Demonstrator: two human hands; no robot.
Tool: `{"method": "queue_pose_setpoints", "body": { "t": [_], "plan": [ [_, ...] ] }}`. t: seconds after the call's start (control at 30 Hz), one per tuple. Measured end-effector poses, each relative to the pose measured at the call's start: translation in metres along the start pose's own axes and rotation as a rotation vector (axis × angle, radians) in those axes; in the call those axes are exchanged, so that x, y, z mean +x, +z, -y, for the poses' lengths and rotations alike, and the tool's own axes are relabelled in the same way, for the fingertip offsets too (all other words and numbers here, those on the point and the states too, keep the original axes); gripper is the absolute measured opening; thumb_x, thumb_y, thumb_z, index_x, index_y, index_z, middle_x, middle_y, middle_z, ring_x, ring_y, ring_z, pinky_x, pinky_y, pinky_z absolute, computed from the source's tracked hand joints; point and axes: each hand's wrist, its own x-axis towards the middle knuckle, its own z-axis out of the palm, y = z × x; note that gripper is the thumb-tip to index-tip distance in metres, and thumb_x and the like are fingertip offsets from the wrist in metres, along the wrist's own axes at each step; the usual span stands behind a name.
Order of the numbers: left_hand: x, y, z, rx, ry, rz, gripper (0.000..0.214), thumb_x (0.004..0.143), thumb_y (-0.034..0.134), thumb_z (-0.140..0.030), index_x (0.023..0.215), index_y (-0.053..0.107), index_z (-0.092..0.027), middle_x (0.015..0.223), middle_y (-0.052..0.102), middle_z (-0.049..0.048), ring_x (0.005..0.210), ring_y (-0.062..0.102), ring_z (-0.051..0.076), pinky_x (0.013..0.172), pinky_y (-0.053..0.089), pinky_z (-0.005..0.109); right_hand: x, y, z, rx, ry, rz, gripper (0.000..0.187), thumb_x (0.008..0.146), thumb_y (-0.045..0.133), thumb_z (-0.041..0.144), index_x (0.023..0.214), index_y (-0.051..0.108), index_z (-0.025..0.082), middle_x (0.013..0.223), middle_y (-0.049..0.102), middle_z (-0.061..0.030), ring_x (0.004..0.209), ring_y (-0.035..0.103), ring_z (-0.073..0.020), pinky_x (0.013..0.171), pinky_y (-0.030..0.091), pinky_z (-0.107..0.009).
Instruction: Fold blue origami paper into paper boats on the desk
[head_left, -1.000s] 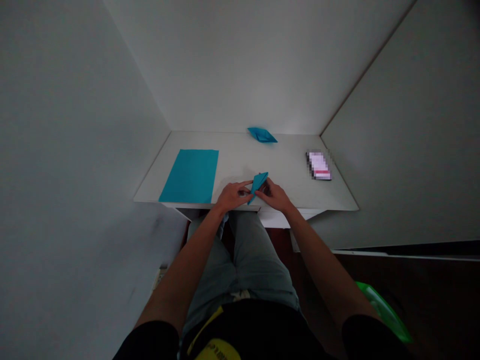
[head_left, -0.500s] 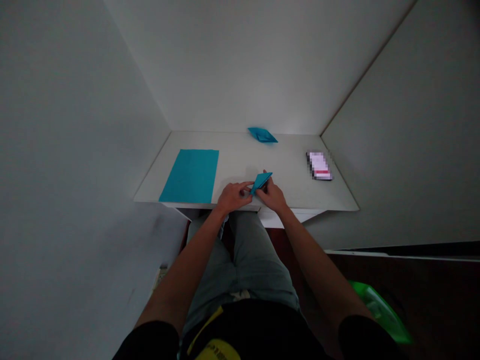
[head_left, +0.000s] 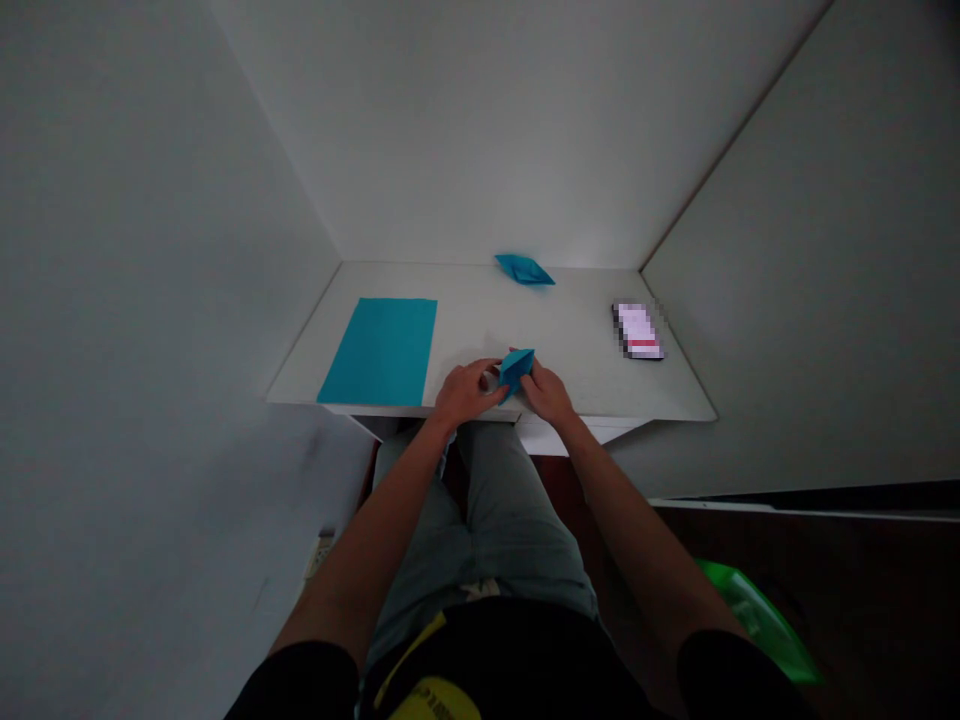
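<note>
A small folded blue paper boat [head_left: 516, 367] is held between my two hands, just above the table near its front edge. My right hand [head_left: 548, 391] grips its right side, thumb in front and fingers behind. From the left, my left hand [head_left: 466, 390] pinches the boat's left edge between thumb and fingertips. The boat is tilted, with its folds parted toward me. Part of its underside is hidden by the fingers.
The white table [head_left: 472, 290] stands against the walls. A flat blue paper sheet [head_left: 382, 350] lies on its left, another folded paper boat [head_left: 525, 270] at the back, and a phone [head_left: 637, 330] on the right. A green bag [head_left: 757, 615] is on the floor.
The held paper boat has turned and shifted slightly left, and its folds now show more openly toward me. My left hand's fingers have closed in on its edge.
</note>
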Motion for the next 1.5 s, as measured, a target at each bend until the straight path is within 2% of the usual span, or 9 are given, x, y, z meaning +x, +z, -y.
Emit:
{"method": "queue_pose_setpoints", "body": {
  "t": [0.17,0.3,0.43,0.53,0.7,0.87,1.07,1.27,1.5],
  "plan": [
    [0.003,-0.001,0.01,-0.311,-0.069,-0.059,0.058,0.101,0.066,-0.036,0.158,0.059,-0.025,0.106,0.078,0.0037,0.076,0.071,0.016,0.075,0.055,0.029,-0.002,-0.004,0.001,0.265,-0.025,-0.028,0.062,0.102,0.05,0.036,0.163,0.048,0.026,0.104,0.074,-0.0053,0.077,0.066,-0.0227,0.076,0.054,-0.037],
    [0.007,0.001,0.018,-0.473,-0.031,-0.052,0.05,0.105,0.061,-0.042,0.152,0.065,-0.023,0.091,0.075,0.0025,0.075,0.07,0.016,0.077,0.055,0.029,0.002,-0.001,-0.007,0.452,-0.058,-0.042,0.048,0.099,0.06,0.048,0.141,0.06,0.024,0.101,0.069,-0.0035,0.067,0.056,-0.0167,0.064,0.048,-0.032],
    [0.008,0.003,0.022,-0.553,-0.055,-0.08,0.056,0.104,0.062,-0.038,0.157,0.059,-0.021,0.098,0.077,0.0051,0.078,0.07,0.016,0.08,0.057,0.029,0.004,0.0,-0.012,0.462,-0.02,-0.047,0.04,0.095,0.065,0.054,0.122,0.067,0.025,0.088,0.067,-0.0012,0.067,0.057,-0.0171,0.065,0.048,-0.032],
    [0.008,0.003,0.023,-0.549,-0.056,-0.081,0.05,0.103,0.058,-0.029,0.151,0.065,-0.02,0.096,0.078,0.0048,0.078,0.07,0.016,0.08,0.057,0.03,0.003,-0.003,-0.011,0.428,0.01,-0.015,0.035,0.093,0.063,0.048,0.118,0.072,0.024,0.07,0.06,0.0022,0.063,0.056,-0.0183,0.064,0.045,-0.032],
    [0.006,-0.001,0.019,-0.422,-0.075,-0.042,0.028,0.091,0.066,-0.02,0.115,0.081,-0.02,0.094,0.078,0.003,0.083,0.069,0.017,0.083,0.056,0.03,0.003,-0.006,-0.008,0.41,-0.001,-0.034,0.033,0.091,0.061,0.042,0.113,0.077,0.023,0.07,0.061,0.0011,0.065,0.056,-0.0185,0.066,0.047,-0.032],
    [0.007,-0.001,0.018,-0.436,-0.068,-0.078,0.02,0.092,0.075,-0.037,0.1,0.079,-0.019,0.099,0.078,0.0048,0.083,0.067,0.016,0.081,0.055,0.03,0.006,0.0,-0.009,0.428,0.038,-0.068,0.041,0.09,0.073,0.06,0.106,0.074,0.023,0.079,0.065,-0.0005,0.064,0.053,-0.0157,0.062,0.046,-0.03],
    [0.008,0.006,0.027,-0.542,-0.105,-0.073,0.062,0.087,0.082,-0.04,0.142,0.063,-0.019,0.09,0.073,-0.0012,0.067,0.06,0.012,0.066,0.048,0.025,0.009,0.004,-0.012,0.444,0.005,-0.049,0.067,0.086,0.075,0.064,0.137,0.066,0.022,0.101,0.073,-0.0042,0.071,0.059,-0.0163,0.069,0.051,-0.032],
    [0.008,0.001,0.021,-0.386,-0.098,0.022,0.043,0.1,0.064,-0.058,0.105,0.081,-0.019,0.098,0.081,0.0051,0.09,0.071,0.021,0.086,0.056,0.032,0.008,0.0,-0.006,0.33,0.025,0.003,0.051,0.098,0.06,0.071,0.098,0.075,0.023,0.086,0.075,-0.0035,0.075,0.064,-0.0195,0.071,0.052,-0.033],
    [0.01,-0.002,0.018,-0.44,-0.138,0.015,0.048,0.099,0.064,-0.062,0.103,0.083,-0.018,0.097,0.082,0.0064,0.087,0.072,0.021,0.081,0.058,0.031,0.007,-0.005,-0.001,0.361,0.033,0.001,0.052,0.096,0.06,0.075,0.09,0.07,0.024,0.081,0.071,-0.0027,0.075,0.062,-0.0192,0.072,0.051,-0.033]
  ]
}}
